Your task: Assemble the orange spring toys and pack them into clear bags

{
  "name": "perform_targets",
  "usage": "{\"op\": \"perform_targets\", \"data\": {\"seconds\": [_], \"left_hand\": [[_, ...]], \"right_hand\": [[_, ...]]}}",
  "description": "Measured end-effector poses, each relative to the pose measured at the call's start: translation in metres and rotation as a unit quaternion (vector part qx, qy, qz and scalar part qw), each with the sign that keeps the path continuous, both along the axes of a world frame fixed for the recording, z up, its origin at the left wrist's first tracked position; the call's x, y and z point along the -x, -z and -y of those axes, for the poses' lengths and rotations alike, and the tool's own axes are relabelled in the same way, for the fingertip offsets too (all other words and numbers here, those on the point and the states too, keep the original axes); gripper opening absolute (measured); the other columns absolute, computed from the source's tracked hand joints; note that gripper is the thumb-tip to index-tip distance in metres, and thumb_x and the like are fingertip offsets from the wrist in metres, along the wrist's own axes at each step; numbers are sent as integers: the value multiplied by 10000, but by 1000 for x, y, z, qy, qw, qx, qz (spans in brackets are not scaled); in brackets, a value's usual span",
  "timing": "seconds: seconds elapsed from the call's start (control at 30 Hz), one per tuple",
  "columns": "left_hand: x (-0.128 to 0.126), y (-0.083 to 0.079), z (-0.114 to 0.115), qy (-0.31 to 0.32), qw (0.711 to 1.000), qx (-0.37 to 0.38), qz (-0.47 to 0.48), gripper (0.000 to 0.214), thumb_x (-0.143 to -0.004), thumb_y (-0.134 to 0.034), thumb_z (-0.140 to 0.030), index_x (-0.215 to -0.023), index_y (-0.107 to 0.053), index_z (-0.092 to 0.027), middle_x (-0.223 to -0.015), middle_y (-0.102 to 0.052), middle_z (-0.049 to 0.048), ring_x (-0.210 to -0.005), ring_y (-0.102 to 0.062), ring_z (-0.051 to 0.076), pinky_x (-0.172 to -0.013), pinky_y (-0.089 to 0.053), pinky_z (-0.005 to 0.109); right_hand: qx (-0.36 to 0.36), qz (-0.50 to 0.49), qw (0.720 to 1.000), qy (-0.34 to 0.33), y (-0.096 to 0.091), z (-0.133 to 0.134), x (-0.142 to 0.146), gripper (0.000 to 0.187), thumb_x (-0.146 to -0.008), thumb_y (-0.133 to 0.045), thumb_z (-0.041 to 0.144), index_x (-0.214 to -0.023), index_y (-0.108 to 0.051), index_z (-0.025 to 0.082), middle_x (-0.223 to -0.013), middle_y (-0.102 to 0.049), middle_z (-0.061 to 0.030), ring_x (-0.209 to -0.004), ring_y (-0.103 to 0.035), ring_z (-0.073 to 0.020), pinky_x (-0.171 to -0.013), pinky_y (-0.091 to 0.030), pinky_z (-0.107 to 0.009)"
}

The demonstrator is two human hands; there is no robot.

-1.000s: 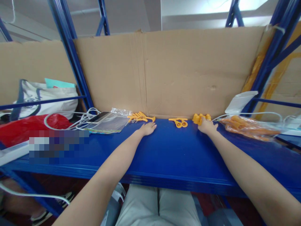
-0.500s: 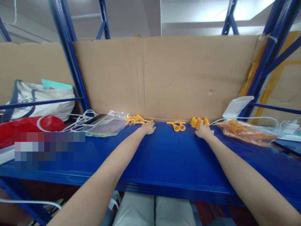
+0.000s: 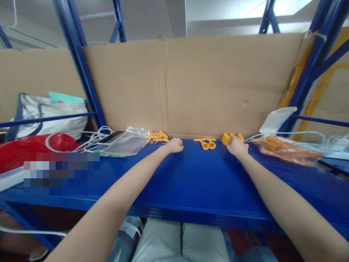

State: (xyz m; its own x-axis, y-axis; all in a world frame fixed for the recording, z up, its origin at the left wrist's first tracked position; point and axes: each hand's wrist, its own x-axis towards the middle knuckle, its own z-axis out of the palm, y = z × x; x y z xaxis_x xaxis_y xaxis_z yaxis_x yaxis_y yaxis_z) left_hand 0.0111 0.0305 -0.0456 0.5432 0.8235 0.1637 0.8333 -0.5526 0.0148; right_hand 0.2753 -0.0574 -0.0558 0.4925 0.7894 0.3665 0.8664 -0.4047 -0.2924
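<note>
My left hand (image 3: 175,146) is closed beside a pile of yellow-orange plastic tubes (image 3: 158,137) with small metal chains. A bit of yellow-orange plastic shows at its fingertips; the rest of that piece is hidden. My right hand (image 3: 237,146) reaches into a cluster of chunky yellow plastic pieces (image 3: 226,138), its fingers curled on one of them and partly out of sight. Between the hands lie two yellow horn-shaped pieces (image 3: 208,145), their round bells facing me and thin stems behind.
On the right rests a clear bag of orange parts (image 3: 289,148), with a white cable near it. To the left are a flat clear plastic bag (image 3: 122,145), a dark phone-like slab (image 3: 111,137), white cables and a red bag (image 3: 54,145). Cardboard (image 3: 204,87) stands behind the blue shelf (image 3: 191,182).
My left hand has gone from spread fingers to a closed grip on a yellow-orange piece, shifting slightly right. My right hand stays at the chunky pieces, its fingers slightly more curled.
</note>
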Motion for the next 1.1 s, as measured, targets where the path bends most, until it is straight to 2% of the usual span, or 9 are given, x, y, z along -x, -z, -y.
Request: {"op": "perform_targets", "data": {"seconds": [0.17, 0.3, 0.4, 0.57, 0.67, 0.8, 0.87, 0.97, 1.1], "left_hand": [[14, 2, 18, 51, 997, -2, 66, 291, -810, -459, -199, -745, -725, -102, -702, -699, 53, -690, -644, 171, -653, -457, 227], [21, 17, 16, 78, 990, -47, 109, 312, -812, -474, -177, -1022, -697, -117, -982, -715, 85, -884, -656, 185, -805, -482, 245], [22, 28, 9, 63, 989, -96, 93, 430, -827, -524, -264, -1226, -586, -115, -1242, -615, 142, -1140, -573, 245, -979, -428, 324], [24, 33, -1, 2, 997, 4, 83, 455, -849, -478, -218, -1301, -508, -172, -1370, -530, 122, -1248, -506, 266, -1034, -389, 405], [25, 30, -2, 71, 986, 58, 142, 531, -764, -456, -54, -1282, -527, -151, -1337, -564, 105, -1212, -546, 202, -1024, -411, 319], [25, 23, 0, 139, 963, 127, 192, 516, -697, -422, 16, -1160, -613, -109, -1062, -718, 79, -999, -666, 163, -901, -499, 275], [24, 19, 5, 118, 967, 108, 199, 429, -731, -446, -29, -1103, -644, -106, -980, -733, 74, -935, -682, 167, -837, -519, 264], [24, 12, 16, 30, 989, 0, 147, 273, -806, -529, -239, -1004, -683, -131, -1016, -716, 99, -955, -666, 221, -811, -512, 291], [23, 6, 28, -85, 994, -57, 46, 449, -792, -552, -505, -939, -693, -104, -1010, -701, 164, -967, -646, 295, -770, -496, 328]], "right_hand": [[-23, 20, 999, -14, -1, 0, 2, 356, -854, -398, 212, -1154, -555, 100, -1203, -605, -187, -1149, -531, -323, -925, -405, -493], [-33, 26, 999, -22, -2, 1, 5, 316, -848, -404, 206, -1090, -574, 93, -1143, -628, -189, -1105, -566, -316, -925, -398, -474], [-43, 26, 998, -23, -3, 0, 7, 332, -842, -422, 225, -1112, -553, 83, -1087, -647, -201, -1064, -589, -321, -916, -394, -481], [-34, 17, 998, -54, -1, -6, 9, 396, -839, -438, 240, -1195, -503, 80, -1105, -646, -206, -1089, -575, -334, -915, -388, -479], [-14, -9, 997, -70, 2, -9, 8, 454, -846, -447, 247, -1271, -464, 89, -1133, -636, -200, -1105, -570, -330, -916, -398, -463], [13, -39, 994, -103, 8, -15, 3, 510, -835, -522, 286, -1290, -469, 63, -1120, -638, -201, -1060, -602, -310, -888, -437, -382], [34, -37, 990, -135, 12, -18, 0, 459, -817, -571, 312, -1205, -548, 68, -1055, -665, -185, -997, -629, -300, -842, -461, -345], [42, -13, 983, -179, 17, -21, 1, 370, -808, -603, 336, -1090, -622, 97, -971, -696, -153, -932, -650, -291, -790, -476, -323], [41, 30, 984, -168, 16, -17, 11, 314, -839, -565, 303, -1096, -643, 139, -1076, -689, -151, -1012, -635, -312, -818, -472, -362]]}}
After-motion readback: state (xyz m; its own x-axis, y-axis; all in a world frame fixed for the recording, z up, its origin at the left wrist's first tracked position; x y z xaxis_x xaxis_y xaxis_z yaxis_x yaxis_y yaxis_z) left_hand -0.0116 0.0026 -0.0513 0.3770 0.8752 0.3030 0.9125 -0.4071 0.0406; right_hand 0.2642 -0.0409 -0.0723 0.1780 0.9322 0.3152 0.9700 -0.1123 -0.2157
